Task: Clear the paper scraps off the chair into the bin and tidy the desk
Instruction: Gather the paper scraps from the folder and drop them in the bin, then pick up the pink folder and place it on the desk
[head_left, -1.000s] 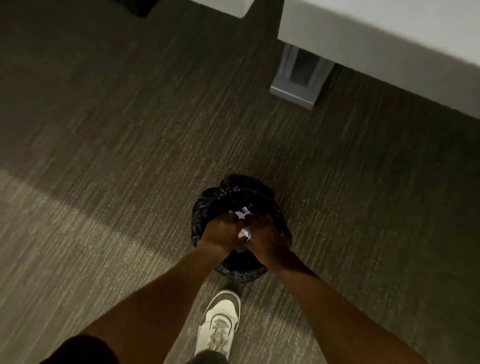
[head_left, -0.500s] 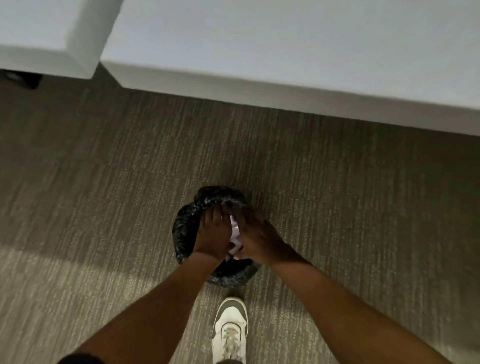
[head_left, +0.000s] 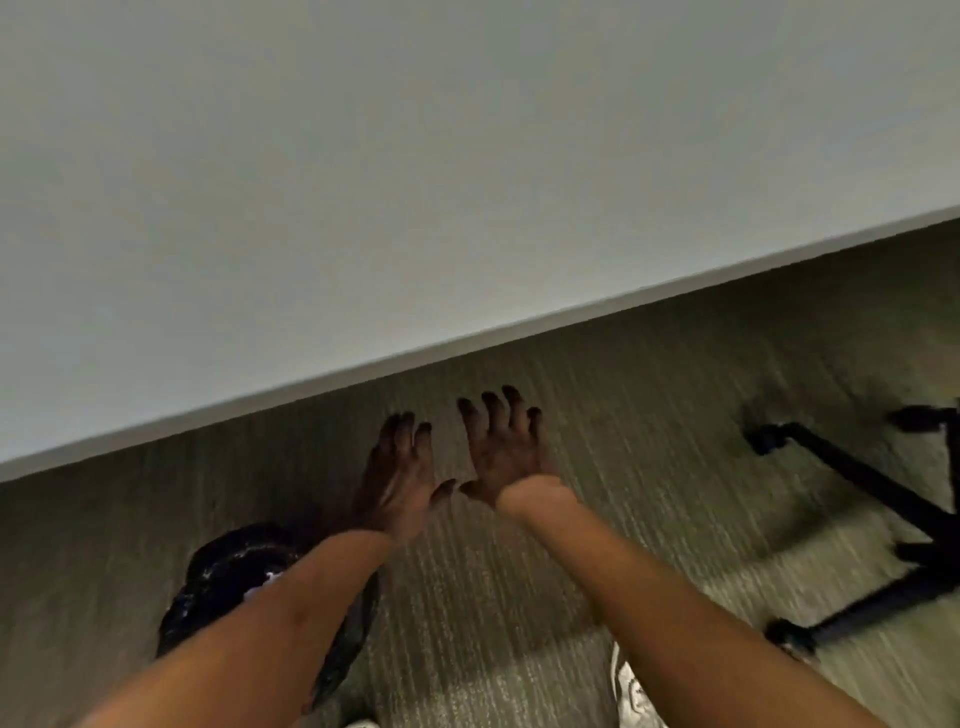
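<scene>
Left hand (head_left: 400, 480): raised in front of the body, over the carpet and below the desk edge; fingers spread and straight, holding nothing; thumb points right toward the other hand.
Right hand (head_left: 501, 457): just right of the left hand, thumbs close but apart; fingers splayed wide, empty; palm side cannot be told in the dim light.
Forearms: both bare, reaching from the near edge of the view up toward the centre; the left one crosses over the right part of the bin.
Bin (head_left: 234, 587): near left, on the carpet, lined with a black bag; partly hidden by the left forearm; well nearer than both hands.
Scraps (head_left: 265, 579): small pale bits show inside the bin's bag, just beside the forearm; blurred, number not readable.
Desk (head_left: 415, 156): pale flat top fills the far half of the view; its edge runs on a slant, lower at left, higher at right; no items on the part shown.
Chair base (head_left: 883, 499): black spokes with castors at the far right on the carpet; seat out of view.
Shoes (head_left: 631, 691): a white one at the near edge, beneath the right forearm; a sliver of another near the bin.
Carpet (head_left: 649, 415): grey-green, ribbed, with motion blur at right.
</scene>
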